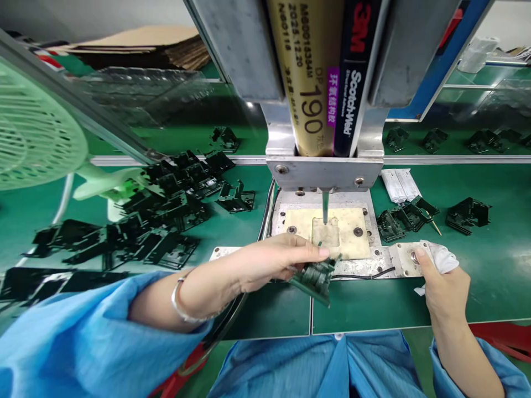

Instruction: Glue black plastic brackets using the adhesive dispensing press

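Green desk (477, 287), seen from the head camera. Left hand (269, 262): fingers closed on a dark green plastic part (316, 279), held tilted just above the desk's near edge, directly in front of the metal fixture plate (373, 260). Right hand (443, 290): holds a bunched white cloth (442, 258) against the palm, with the thumb pressed on a round metal button (414, 256) at the right end of the fixture plate; the two hands are well apart. Fixture plate: carries a cream-coloured pad (352, 232) with a shallow square recess, and a thin dispensing nozzle (325, 207) points down at that recess. Above the nozzle: a twin adhesive cartridge (319, 77), gold and black, clamped in a grey metal holder (323, 172). Left half of desk: a large loose heap of black plastic parts (166, 215). Right of the fixture: a small cluster of like parts (404, 216), a white packet (399, 184), and one further black part (468, 214). Far left edge: a pale green fan guard (33, 138). Both arms wear blue sleeves (83, 337); a bangle (180, 301) sits on the left wrist.
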Tool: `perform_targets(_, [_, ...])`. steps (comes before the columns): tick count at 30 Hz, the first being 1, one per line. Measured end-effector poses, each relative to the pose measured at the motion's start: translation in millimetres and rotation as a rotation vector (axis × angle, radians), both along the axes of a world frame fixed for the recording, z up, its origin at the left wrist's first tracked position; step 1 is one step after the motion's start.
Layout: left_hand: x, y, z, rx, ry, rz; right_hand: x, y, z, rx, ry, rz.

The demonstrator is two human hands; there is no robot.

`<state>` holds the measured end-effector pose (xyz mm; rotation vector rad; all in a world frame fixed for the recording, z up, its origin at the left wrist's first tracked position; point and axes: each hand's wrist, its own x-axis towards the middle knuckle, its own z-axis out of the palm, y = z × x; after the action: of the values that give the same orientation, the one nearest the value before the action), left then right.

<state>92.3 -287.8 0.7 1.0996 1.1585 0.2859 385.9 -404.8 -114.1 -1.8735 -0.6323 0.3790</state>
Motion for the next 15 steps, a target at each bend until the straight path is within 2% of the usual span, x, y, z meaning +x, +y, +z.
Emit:
perform_targets(2, [-1.3,-16.0,1.2,-0.059,-0.088,-0.063,-0.3,-7.8,-0.9,0.010,-0.126,-0.062])
perform_targets(4, [-3.7,-35.7,2.4,0.055,-0.223,-0.012,-4.1,-22.4,0.9,0.072,-0.400,-0.113])
perform_targets(5, [-5.5,-46.2,3.1,0.147,-0.294,0.000,-8.4,-31.3,4.1,0.146,-0.567,-0.076])
perform_targets(6, [-7.6,-56.4,3.8,0.259,-0.350,-0.002,-14.7,-40.1,9.5,0.241,-0.715,0.017])
perform_targets(8, [-12.1,-74.5,4.9,0.524,-0.413,-0.030,-33.0,-54.6,26.9,0.423,-0.855,0.349])
perform_targets(10, [-16.0,-87.3,5.1,0.758,-0.437,-0.075,-56.3,-61.5,49.4,0.485,-0.788,0.690])
perform_targets(11, [-17.5,-91.5,4.9,0.833,-0.442,-0.095,-68.0,-62.1,60.2,0.496,-0.731,0.806])
perform_targets(13, [-19.2,-96.3,4.5,0.916,-0.449,-0.130,-87.7,-59.8,76.3,0.476,-0.644,0.980])
perform_targets(15, [-20.1,-98.0,4.5,0.955,-0.447,-0.161,-100.0,-56.0,83.6,0.471,-0.653,1.066])
